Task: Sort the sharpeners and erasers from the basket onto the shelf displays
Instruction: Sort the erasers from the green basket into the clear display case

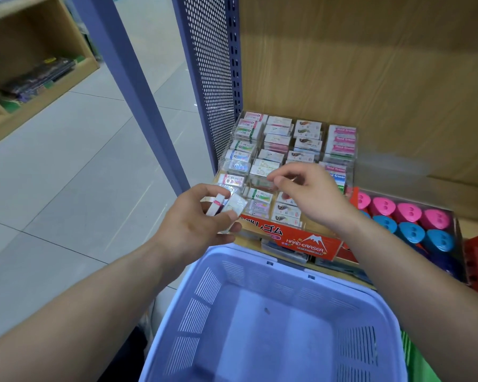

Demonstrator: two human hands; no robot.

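Sitting nearest, against the shelf edge, the basket (pixel 202 307) looks emptied, so the sorting seems nearly done. Beyond it the tiered eraser display (pixel 309 241) holds rows of packs, with pink and blue sharpeners (pixel 409 224) to its right. The left hand (pixel 193 227), at the display's left, grips a few erasers (pixel 226 208), probably as ready supply. The right hand (pixel 312 194) hovers over the middle rows, fingers curled. I cannot tell whether it is pinching anything.

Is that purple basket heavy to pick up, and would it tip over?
Probably light: the lavender plastic basket looks nearly empty, and its walls are thin and slotted. It likely will not tip easily, because it is wide with a flat bottom. The smooth-looking plastic would probably slide if pushed, and the walls may bend a little when squeezed.
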